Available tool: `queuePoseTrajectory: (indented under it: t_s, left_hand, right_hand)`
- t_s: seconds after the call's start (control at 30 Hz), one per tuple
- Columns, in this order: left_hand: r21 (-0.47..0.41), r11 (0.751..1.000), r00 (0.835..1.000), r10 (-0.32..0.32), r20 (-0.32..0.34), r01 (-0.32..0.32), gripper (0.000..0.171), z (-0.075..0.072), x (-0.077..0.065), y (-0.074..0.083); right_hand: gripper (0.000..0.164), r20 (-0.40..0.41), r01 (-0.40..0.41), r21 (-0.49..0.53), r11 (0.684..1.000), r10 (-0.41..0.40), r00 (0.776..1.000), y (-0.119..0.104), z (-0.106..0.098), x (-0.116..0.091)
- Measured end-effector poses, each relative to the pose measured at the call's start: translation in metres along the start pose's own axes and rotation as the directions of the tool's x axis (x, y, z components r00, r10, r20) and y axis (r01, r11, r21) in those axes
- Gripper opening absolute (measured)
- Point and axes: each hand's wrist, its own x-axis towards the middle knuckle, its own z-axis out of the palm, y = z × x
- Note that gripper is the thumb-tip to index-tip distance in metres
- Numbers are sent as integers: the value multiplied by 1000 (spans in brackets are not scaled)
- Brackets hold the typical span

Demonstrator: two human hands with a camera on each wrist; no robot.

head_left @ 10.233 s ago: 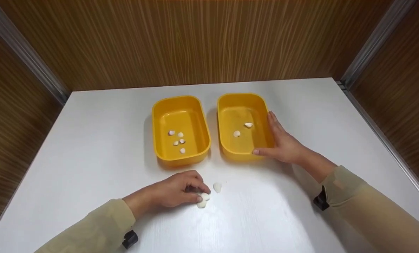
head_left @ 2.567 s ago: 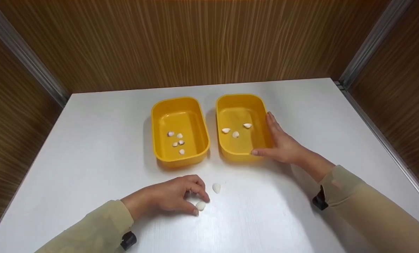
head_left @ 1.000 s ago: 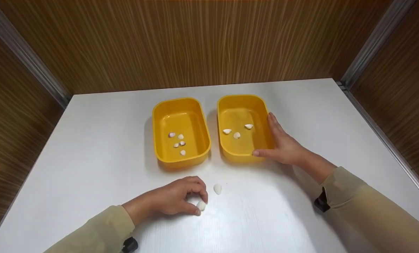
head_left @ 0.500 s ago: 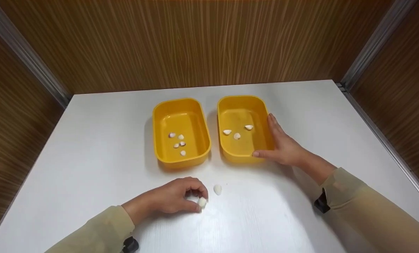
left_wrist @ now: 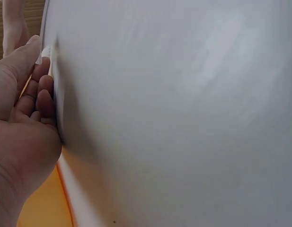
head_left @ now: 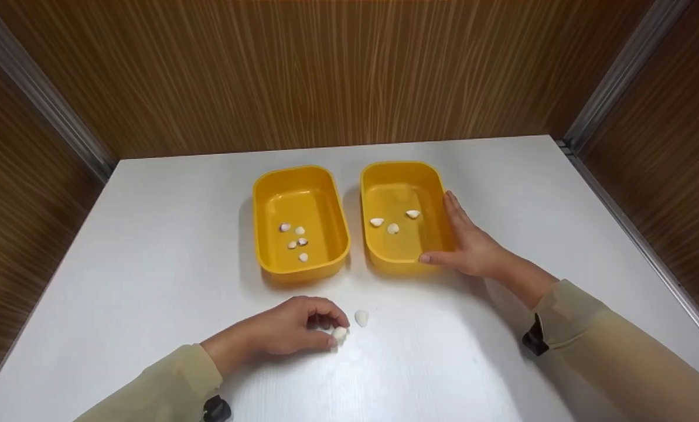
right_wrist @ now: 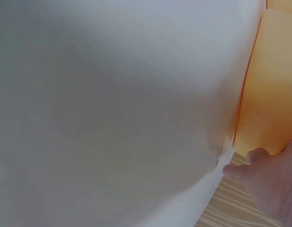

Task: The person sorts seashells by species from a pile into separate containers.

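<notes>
In the head view, my left hand pinches a whitish garlic clove between thumb and fingers, just above or at the table. Another pale clove lies to the right of those fingertips. My right hand rests on the near right corner of the right yellow box, fingers straight along its side and thumb at the front rim. Three whitish cloves lie in that box. The left yellow box contains several smaller cloves, some purplish. Only part of the pinched clove shows in the left wrist view.
Both boxes stand side by side on a white table, a narrow gap between them. A wood-grain panel rises behind the table, with more panels at left and right.
A third clove has come into the right box since the oldest frame. My left hand has closed on a clove lying on the table and shifted it slightly forward. The right hand stays put.
</notes>
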Motion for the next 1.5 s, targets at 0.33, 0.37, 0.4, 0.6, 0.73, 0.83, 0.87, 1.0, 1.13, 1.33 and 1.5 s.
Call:
queuePoseTrajectory:
  t_s: [0.33,0.37,0.4,0.6,0.73,0.83,0.87,1.0,1.13,1.33,1.5]
  left_hand:
    - [57,994,995,95,16,-96,25,-15,10,41]
    - [68,990,992,122,8,-122,25,-18,12,47]
    - [77,985,988,154,-2,-154,25,-20,14,54]
    - [108,961,961,263,-82,-254,25,-37,30,87]
    - [125,955,950,283,-133,-268,25,-48,48,102]
    - [138,951,942,297,-159,-276,26,-56,63,110]
    - [138,951,940,296,-167,-275,26,-58,68,111]
    - [137,961,944,265,-197,-241,25,-66,86,115]
    - [147,974,953,205,-223,-175,25,-71,102,115]
    - [175,977,962,156,-224,-117,27,-71,126,113]
    - [198,978,967,118,-228,-72,30,-67,141,107]
  right_hand:
    - [138,0,-6,-11,1000,6,1000,0,1,1]
    - [138,1,-7,-13,1000,7,1000,-1,1,1]
    - [138,0,-7,-13,1000,7,1000,-1,1,1]
    - [137,-10,-8,-2,1000,8,1000,0,0,2]
    - [137,-11,-7,-2,1000,7,1000,1,1,1]
    - [137,-13,2,9,1000,-2,1000,0,0,1]
    - [137,-14,5,16,1000,-5,1000,0,0,1]
    - [137,-14,8,26,1000,-7,1000,-3,-1,2]
    - [137,-4,-2,12,1000,2,1000,-5,-1,3]
    - [135,1,-6,6,1000,6,1000,-9,1,4]
    - [135,5,-2,4,1000,2,1000,-10,1,3]
